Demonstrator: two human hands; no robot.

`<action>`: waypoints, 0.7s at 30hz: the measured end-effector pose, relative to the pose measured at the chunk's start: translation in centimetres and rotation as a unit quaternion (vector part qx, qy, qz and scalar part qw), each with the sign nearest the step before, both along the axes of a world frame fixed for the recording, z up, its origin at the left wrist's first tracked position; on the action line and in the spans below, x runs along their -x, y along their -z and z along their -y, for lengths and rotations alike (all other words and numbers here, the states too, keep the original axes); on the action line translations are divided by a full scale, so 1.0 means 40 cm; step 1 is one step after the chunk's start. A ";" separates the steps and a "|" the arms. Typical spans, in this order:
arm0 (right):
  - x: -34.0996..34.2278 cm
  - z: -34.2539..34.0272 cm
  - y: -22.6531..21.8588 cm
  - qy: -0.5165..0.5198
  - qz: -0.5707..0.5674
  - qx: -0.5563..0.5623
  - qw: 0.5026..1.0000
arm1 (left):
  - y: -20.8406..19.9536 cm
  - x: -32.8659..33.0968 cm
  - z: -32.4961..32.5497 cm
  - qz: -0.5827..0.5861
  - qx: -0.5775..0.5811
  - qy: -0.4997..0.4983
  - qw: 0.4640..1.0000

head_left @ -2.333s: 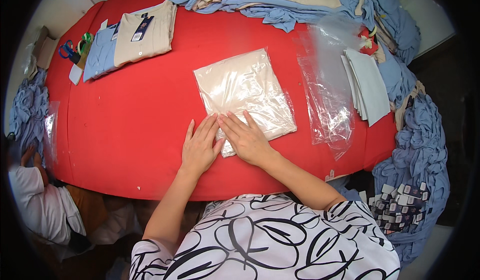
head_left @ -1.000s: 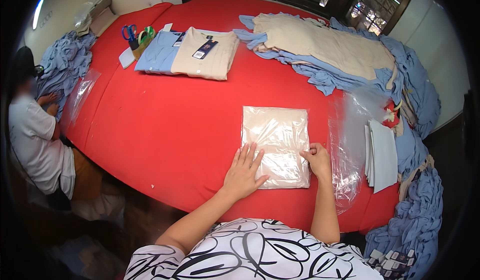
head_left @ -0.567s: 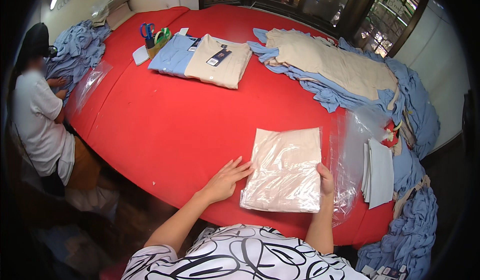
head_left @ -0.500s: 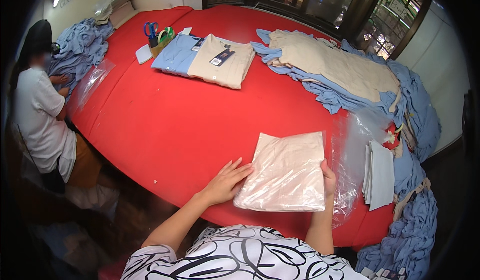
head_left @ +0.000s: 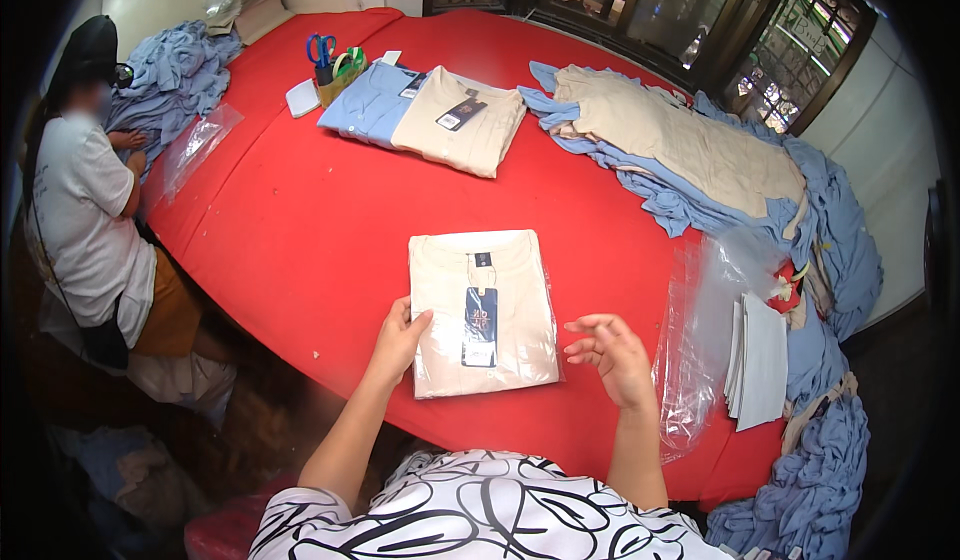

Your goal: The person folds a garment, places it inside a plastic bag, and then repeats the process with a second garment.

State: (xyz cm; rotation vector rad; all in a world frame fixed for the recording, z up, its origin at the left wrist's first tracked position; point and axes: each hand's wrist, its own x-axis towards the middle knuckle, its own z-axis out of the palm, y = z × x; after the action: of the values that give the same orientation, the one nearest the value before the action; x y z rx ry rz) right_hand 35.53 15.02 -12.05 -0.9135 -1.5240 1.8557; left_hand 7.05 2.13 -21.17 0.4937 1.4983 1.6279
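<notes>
- Left hand (head_left: 398, 342), near the middle of the frame: thumb on top, grasping the left edge of the bagged cream shirt (head_left: 440, 305).
- Right hand (head_left: 622, 362), right of center: released, fingers loosely curled, just beside the shirt's right edge and apart from it.
- The bagged cream shirt, folded flat in clear plastic, is at the center of the frame, with 1 navy hang tag (head_left: 481, 315) face up at its front.
- Right of center, on the red table cover (head_left: 330, 250): clear plastic bags (head_left: 685, 385), with a stack of white sheets (head_left: 760, 360) beside them.
- Upper middle: 2 folded shirts side by side, a blue shirt (head_left: 362, 108) and a tagged cream shirt (head_left: 425, 125); blue-handled scissors (head_left: 320, 52) stand in a holder nearby.
- Upper right: a heap of cream and blue garments (head_left: 680, 140).
- Left edge: 1 co-worker (head_left: 80, 230) in a white top, hands at a blue garment pile (head_left: 185, 65).
</notes>
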 end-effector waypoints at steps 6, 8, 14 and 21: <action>-0.004 0.032 0.165 0.057 0.380 -0.248 0.889 | 0.025 -0.001 0.015 -0.046 0.018 0.059 0.997; 0.006 0.042 0.160 0.017 0.386 -0.182 0.904 | -0.007 -0.010 0.019 -0.056 0.030 0.077 0.995; 0.015 0.069 0.216 0.021 0.136 0.024 0.990 | 0.015 -0.003 0.038 -0.109 0.038 0.147 0.982; 0.038 0.006 0.049 0.038 0.049 -0.135 0.989 | -0.061 0.005 -0.056 -0.035 -0.143 0.184 0.972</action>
State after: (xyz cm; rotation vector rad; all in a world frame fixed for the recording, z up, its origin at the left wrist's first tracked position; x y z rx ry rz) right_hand 34.00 14.79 -14.02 -0.9298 -1.7241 1.5237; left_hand 6.83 4.37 -18.74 0.9392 1.1400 1.5423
